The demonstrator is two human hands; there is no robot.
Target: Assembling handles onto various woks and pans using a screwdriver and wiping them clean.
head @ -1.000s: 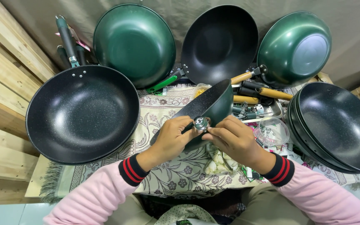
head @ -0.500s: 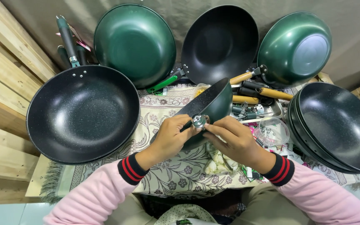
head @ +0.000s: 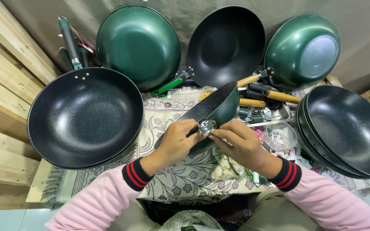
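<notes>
Left hand [head: 180, 143]: grips the tilted green pan [head: 217, 109] over the patterned cloth [head: 168, 179].
Right hand [head: 238, 143]: pinches a round metal fitting [head: 205, 126] against the pan's rim.
Clear bowl [head: 279, 134]: holds small parts.

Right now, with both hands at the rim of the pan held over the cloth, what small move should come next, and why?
Probably a further turn of the round metal fitting against the pan. The left hand and right hand both pinch around it at the rim, and whether it sits flush cannot be told.
</notes>
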